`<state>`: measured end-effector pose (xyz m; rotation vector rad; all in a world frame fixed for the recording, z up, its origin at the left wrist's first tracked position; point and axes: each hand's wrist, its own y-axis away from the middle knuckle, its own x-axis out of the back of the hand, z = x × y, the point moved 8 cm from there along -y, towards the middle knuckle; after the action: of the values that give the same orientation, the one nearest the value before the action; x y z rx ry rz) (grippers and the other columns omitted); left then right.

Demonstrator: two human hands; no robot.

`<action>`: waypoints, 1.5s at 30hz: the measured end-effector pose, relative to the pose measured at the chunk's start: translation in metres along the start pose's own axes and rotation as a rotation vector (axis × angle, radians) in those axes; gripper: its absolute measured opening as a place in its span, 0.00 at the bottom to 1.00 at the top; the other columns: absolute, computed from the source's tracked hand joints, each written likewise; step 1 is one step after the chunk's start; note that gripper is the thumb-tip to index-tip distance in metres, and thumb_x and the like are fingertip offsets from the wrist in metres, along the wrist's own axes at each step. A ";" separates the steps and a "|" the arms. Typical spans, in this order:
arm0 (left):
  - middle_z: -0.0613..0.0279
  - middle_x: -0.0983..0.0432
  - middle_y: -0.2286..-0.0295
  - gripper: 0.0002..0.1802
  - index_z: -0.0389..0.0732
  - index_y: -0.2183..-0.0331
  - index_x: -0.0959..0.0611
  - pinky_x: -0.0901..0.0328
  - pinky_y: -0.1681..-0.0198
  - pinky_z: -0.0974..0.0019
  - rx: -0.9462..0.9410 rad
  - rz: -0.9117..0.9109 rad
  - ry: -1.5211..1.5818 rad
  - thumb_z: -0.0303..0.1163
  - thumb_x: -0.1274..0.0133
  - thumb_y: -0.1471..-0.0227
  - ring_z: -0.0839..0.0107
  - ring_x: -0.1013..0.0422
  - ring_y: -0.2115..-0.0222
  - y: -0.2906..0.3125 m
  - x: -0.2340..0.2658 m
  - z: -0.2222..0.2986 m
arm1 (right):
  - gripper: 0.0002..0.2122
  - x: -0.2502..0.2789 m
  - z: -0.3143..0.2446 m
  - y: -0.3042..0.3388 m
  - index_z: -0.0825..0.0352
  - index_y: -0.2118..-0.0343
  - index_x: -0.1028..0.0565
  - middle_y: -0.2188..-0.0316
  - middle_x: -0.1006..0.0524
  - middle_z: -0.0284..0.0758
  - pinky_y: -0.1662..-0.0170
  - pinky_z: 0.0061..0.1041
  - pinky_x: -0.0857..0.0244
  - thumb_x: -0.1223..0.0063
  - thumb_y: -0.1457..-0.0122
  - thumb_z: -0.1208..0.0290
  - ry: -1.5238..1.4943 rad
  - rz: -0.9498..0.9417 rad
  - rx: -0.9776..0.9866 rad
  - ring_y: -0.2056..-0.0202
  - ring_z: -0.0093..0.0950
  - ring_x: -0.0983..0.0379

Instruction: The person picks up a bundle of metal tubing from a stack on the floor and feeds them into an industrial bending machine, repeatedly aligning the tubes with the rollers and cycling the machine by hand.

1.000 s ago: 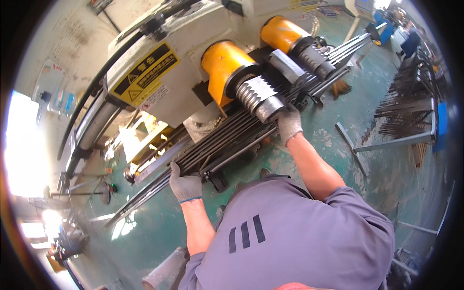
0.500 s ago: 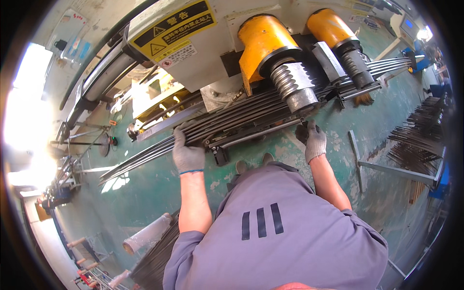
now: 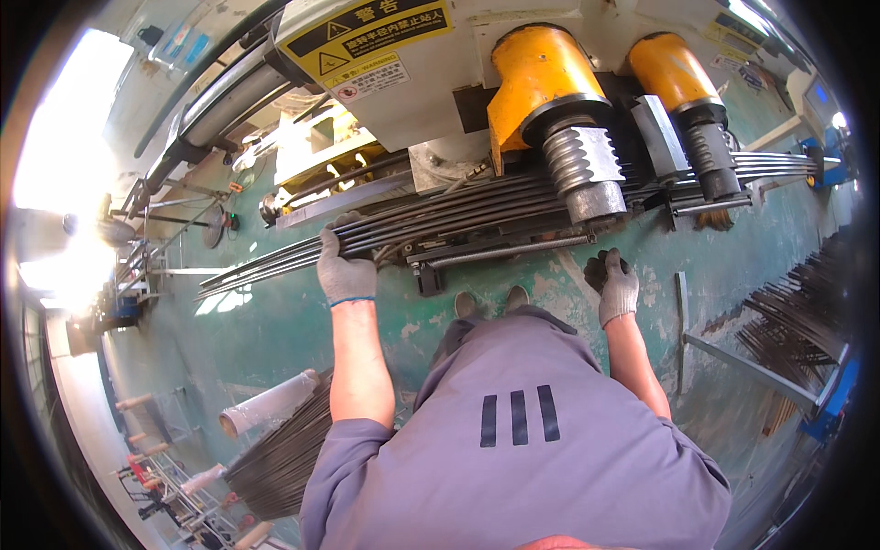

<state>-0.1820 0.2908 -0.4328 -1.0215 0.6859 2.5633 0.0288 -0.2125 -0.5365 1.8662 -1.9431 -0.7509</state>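
A bundle of long thin dark metal rods (image 3: 440,220) runs slantwise beneath the machine. Around its near left part my gloved left hand (image 3: 346,275) is closed, thumb on the near side and fingers partly hidden behind the rods. My right hand (image 3: 614,284), in a grey glove with a dark palm, hovers below the machine's front bar (image 3: 513,249). Its fingers are loosely curled, thumb apart, and nothing shows in them. Just above the rods stand two orange cylinders (image 3: 550,73) with ribbed metal ends (image 3: 583,160).
A pale machine housing (image 3: 403,92) with warning labels fills the far side. At right, a metal frame (image 3: 752,367) stands by stacked dark rods (image 3: 797,312). Behind me on the left lie a plastic-wrapped roll (image 3: 270,403) and more rods (image 3: 284,454) above the worn green floor (image 3: 440,339).
My right hand has drawn back from the machine's front bar toward me. The left hand keeps hold of the rods. The whole view has shifted, with the machine now further right.
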 end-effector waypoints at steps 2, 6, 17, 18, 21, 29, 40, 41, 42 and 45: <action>0.51 0.18 0.56 0.15 0.37 0.53 0.22 0.29 0.41 0.46 0.012 -0.001 0.011 0.39 0.51 0.30 0.54 0.23 0.51 0.009 -0.011 -0.017 | 0.19 -0.004 0.001 -0.005 0.68 0.53 0.20 0.65 0.16 0.37 0.63 0.31 0.22 0.43 0.30 0.54 0.007 -0.018 -0.002 0.68 0.31 0.17; 0.52 0.17 0.55 0.18 0.37 0.53 0.18 0.32 0.38 0.51 0.162 -0.138 0.053 0.42 0.47 0.31 0.57 0.23 0.51 0.033 -0.037 -0.041 | 0.18 -0.030 0.006 -0.015 0.67 0.55 0.20 0.67 0.16 0.35 0.64 0.30 0.23 0.41 0.31 0.54 0.088 -0.075 0.054 0.70 0.30 0.19; 0.44 0.21 0.54 0.29 0.33 0.53 0.21 0.36 0.37 0.39 0.136 0.008 0.257 0.53 0.57 0.29 0.45 0.27 0.48 -0.031 0.068 0.117 | 0.15 0.019 0.098 -0.024 0.61 0.57 0.20 0.72 0.19 0.32 0.70 0.29 0.27 0.41 0.32 0.53 0.123 0.078 -0.049 0.73 0.28 0.22; 0.46 0.21 0.55 0.28 0.35 0.54 0.20 0.35 0.38 0.39 0.106 0.043 0.276 0.53 0.57 0.29 0.46 0.26 0.49 -0.056 0.106 0.146 | 0.15 0.040 0.123 -0.036 0.60 0.56 0.21 0.72 0.19 0.32 0.70 0.29 0.27 0.41 0.32 0.53 0.111 0.096 -0.077 0.73 0.29 0.21; 0.51 0.20 0.57 0.25 0.39 0.55 0.19 0.32 0.41 0.41 -0.065 0.023 0.239 0.52 0.56 0.29 0.49 0.24 0.53 -0.107 0.188 0.250 | 0.17 0.088 0.185 -0.038 0.59 0.52 0.22 0.69 0.19 0.35 0.69 0.33 0.26 0.44 0.31 0.50 0.232 0.162 -0.154 0.71 0.33 0.20; 0.51 0.23 0.52 0.20 0.42 0.44 0.28 0.25 0.50 0.42 -0.301 0.264 -0.048 0.45 0.54 0.28 0.52 0.23 0.52 -0.174 0.313 0.405 | 0.19 0.080 0.253 0.095 0.65 0.66 0.23 0.82 0.27 0.33 0.83 0.33 0.43 0.48 0.29 0.52 0.141 0.410 -0.390 0.84 0.32 0.32; 0.50 0.25 0.46 0.23 0.48 0.36 0.30 0.26 0.47 0.35 -0.147 0.002 -0.156 0.39 0.56 0.27 0.47 0.25 0.48 -0.139 0.263 0.379 | 0.11 0.045 0.239 0.069 0.65 0.57 0.22 0.67 0.22 0.35 0.67 0.34 0.36 0.45 0.31 0.61 0.258 0.250 -0.265 0.68 0.34 0.26; 0.50 0.25 0.46 0.23 0.48 0.36 0.31 0.27 0.46 0.35 -0.145 0.006 -0.139 0.39 0.57 0.27 0.47 0.25 0.48 -0.142 0.267 0.381 | 0.11 0.033 0.236 0.065 0.65 0.58 0.23 0.70 0.22 0.35 0.71 0.33 0.37 0.45 0.31 0.61 0.234 0.227 -0.231 0.71 0.33 0.26; 0.50 0.25 0.46 0.23 0.47 0.36 0.31 0.27 0.46 0.35 -0.135 -0.009 -0.100 0.40 0.56 0.27 0.47 0.25 0.47 -0.146 0.270 0.379 | 0.11 0.025 0.232 0.065 0.65 0.59 0.23 0.73 0.23 0.36 0.74 0.32 0.38 0.45 0.31 0.61 0.214 0.207 -0.201 0.75 0.32 0.27; 0.50 0.24 0.46 0.23 0.47 0.36 0.30 0.27 0.46 0.35 -0.128 -0.036 -0.056 0.41 0.56 0.27 0.48 0.25 0.47 -0.153 0.271 0.375 | 0.11 0.005 0.223 0.075 0.66 0.60 0.24 0.79 0.24 0.36 0.81 0.31 0.39 0.44 0.31 0.62 0.225 0.208 -0.149 0.81 0.31 0.28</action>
<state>-0.5167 0.6445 -0.4349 -0.9870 0.4900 2.6216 -0.1616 -0.1870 -0.6718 1.5596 -1.8480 -0.5774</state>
